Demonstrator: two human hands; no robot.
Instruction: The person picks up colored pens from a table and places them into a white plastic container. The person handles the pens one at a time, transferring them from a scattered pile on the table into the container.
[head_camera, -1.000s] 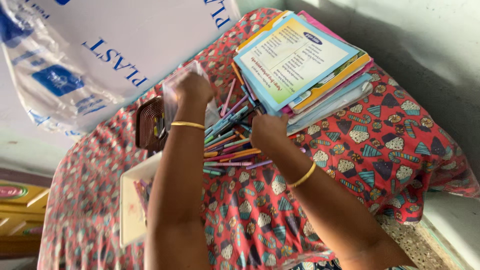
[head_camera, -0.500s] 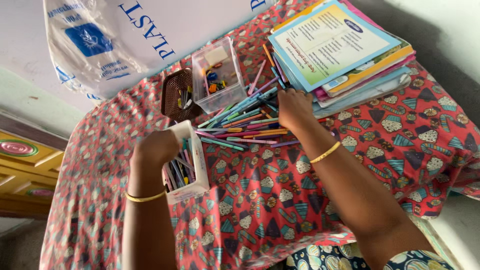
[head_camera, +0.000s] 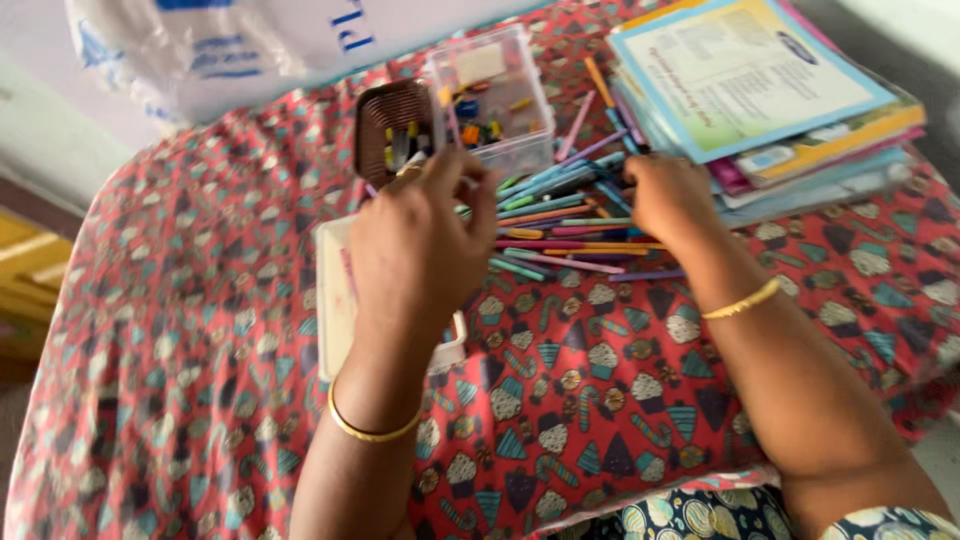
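The pens (head_camera: 560, 235) were laid left-to-right at frame centre, touched by the curled right hand (head_camera: 668, 195), while the left hand (head_camera: 415, 250), loosely closed, was held above the white box (head_camera: 335, 300).

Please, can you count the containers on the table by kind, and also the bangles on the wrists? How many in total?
Clear plastic box: 1
Brown mesh basket: 1
White rectangular tray, partly hidden under the left hand: 1
Gold bangles, one at the left wrist and one at the right wrist: 2
Total: 5
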